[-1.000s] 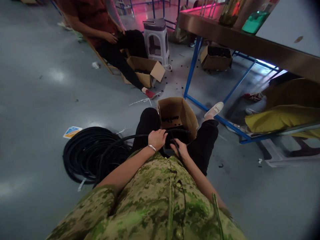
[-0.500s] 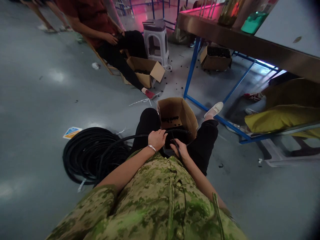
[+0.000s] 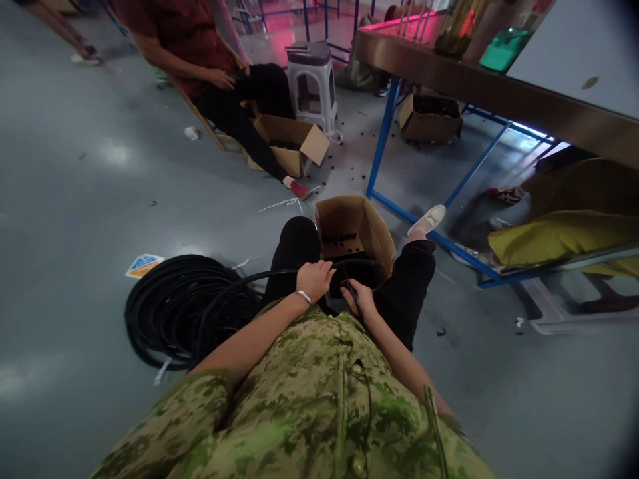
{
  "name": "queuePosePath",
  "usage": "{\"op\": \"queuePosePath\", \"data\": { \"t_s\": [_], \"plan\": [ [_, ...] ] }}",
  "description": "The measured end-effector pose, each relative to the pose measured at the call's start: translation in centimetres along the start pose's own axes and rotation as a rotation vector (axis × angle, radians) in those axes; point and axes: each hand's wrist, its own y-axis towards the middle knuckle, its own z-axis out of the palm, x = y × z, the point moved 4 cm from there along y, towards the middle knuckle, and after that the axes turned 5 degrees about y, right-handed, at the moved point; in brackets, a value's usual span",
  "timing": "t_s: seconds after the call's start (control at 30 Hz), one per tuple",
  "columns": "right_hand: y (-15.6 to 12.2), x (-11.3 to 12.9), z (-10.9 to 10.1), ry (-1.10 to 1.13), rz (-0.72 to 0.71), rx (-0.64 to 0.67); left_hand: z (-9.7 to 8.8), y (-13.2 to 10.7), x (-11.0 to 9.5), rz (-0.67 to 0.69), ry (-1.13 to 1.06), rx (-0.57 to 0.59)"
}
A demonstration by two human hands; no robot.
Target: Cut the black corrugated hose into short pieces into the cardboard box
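Note:
My left hand (image 3: 314, 279) is closed around a black hose (image 3: 272, 273), over the near side of an open cardboard box (image 3: 378, 229). The hose runs in from a large coil (image 3: 164, 319) on the floor at my left, and its free end reaches past my fingers across the box. Just right of that hand, my right hand (image 3: 363, 301) is closed on a slim black hand tool (image 3: 354, 293), held below the hose. The tool's exact kind is too dark to make out. Small black pieces (image 3: 340, 239) lie inside the box between my knees.
A blue-framed table (image 3: 384, 133) stands ahead to the right, with a second box (image 3: 430, 120) under it. A seated person (image 3: 184, 46) is by a grey stool (image 3: 312, 83) and another open box (image 3: 287, 143). Someone in yellow (image 3: 544, 239) sits at the right.
Both hands keep nearly the same place and hold. At the far upper left, a person's legs have shifted toward the left.

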Motion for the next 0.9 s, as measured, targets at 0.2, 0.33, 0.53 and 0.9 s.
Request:
{"op": "queuePosePath", "data": {
  "t_s": [0.2, 0.33, 0.53, 0.9],
  "plan": [
    [0.2, 0.1, -0.2, -0.075, -0.026, -0.025, 0.0, 0.2, 0.2, -0.014, 0.005, 0.011],
    [0.4, 0.2, -0.2, -0.082, -0.043, -0.031, -0.2, 0.3, 0.1, -0.029, 0.004, 0.019],
    [0.8, -0.5, -0.4, -0.062, -0.005, -0.073, -1.9, -0.2, 0.3, -0.01, 0.045, -0.096],
    [0.9, -1.5, -0.9, -0.047, 0.049, -0.119, -1.5, 0.0, 0.6, 0.014, 0.054, -0.048]
  ]
}}
